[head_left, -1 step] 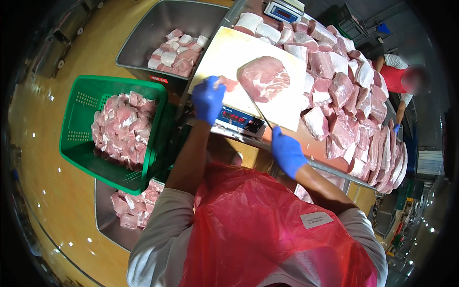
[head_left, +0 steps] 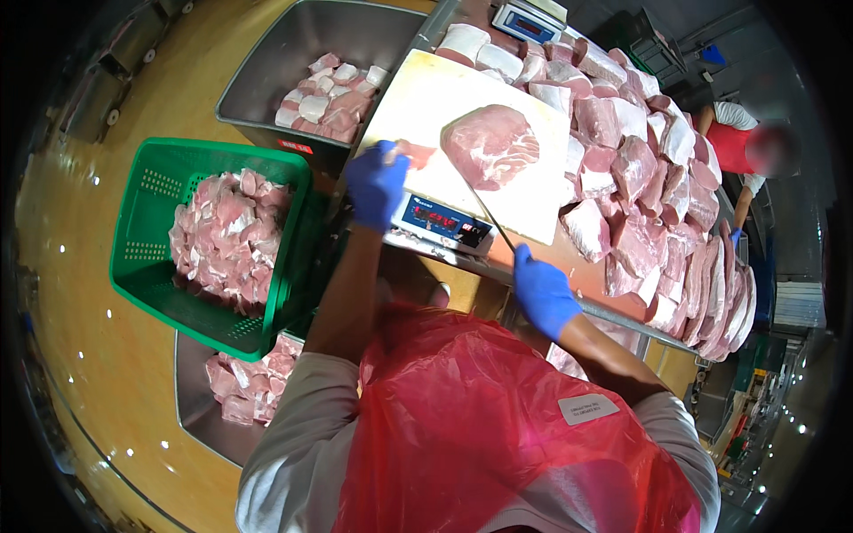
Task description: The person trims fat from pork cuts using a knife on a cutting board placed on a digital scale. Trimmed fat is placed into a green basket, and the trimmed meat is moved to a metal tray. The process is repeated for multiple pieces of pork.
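In blue gloves, my left hand (head_left: pixel 377 182) is closed on a small pink meat piece (head_left: pixel 414 153) at the left edge of the white cutting board (head_left: pixel 480 80). My right hand (head_left: pixel 540 286) grips a long knife (head_left: pixel 493 222) below the board's right part, its blade angled up to a large round meat slab (head_left: pixel 490 145) lying on the board. A digital scale (head_left: pixel 442 220) shows just below the board, partly covered by it.
Many meat blocks (head_left: pixel 635 169) cover the table (head_left: pixel 577 284); a second scale (head_left: pixel 524 25) sits behind. At left stand a green crate (head_left: pixel 142 222) and metal bins (head_left: pixel 249 62) (head_left: pixel 200 391) holding meat pieces. A co-worker (head_left: pixel 729 142) in red is across the table.
My left hand has shifted slightly to the left with the meat piece. My right hand and the knife have moved a little to the right and down.
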Demonstrator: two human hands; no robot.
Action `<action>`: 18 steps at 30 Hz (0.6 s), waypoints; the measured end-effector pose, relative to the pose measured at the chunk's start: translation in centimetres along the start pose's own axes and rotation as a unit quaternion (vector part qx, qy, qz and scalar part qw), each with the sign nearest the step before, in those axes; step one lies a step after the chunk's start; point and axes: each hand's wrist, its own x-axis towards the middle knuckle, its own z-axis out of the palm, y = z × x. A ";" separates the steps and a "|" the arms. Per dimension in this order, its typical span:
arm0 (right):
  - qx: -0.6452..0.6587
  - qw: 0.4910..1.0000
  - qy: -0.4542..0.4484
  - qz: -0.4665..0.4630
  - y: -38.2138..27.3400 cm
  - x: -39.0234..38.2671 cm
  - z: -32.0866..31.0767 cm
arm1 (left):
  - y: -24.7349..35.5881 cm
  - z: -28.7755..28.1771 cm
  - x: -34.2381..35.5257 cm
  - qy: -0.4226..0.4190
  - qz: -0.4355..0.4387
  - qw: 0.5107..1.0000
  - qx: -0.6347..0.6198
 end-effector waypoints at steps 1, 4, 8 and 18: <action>-0.029 1.000 -0.010 -0.003 1.5 -1.2 0.3 | 0.2 -1.4 0.8 -0.059 -0.134 0.989 -0.010; 0.025 0.999 0.028 -0.013 3.5 -3.3 -0.7 | 3.0 -9.1 1.6 -0.072 -0.245 0.966 -0.048; 0.104 0.992 0.066 0.015 2.0 -1.2 -2.0 | 0.3 -11.5 -0.3 -0.097 -0.308 0.942 -0.088; 0.153 0.979 0.101 -0.089 -5.6 9.8 -3.4 | 0.5 -8.5 3.8 -0.029 -0.282 0.939 -0.194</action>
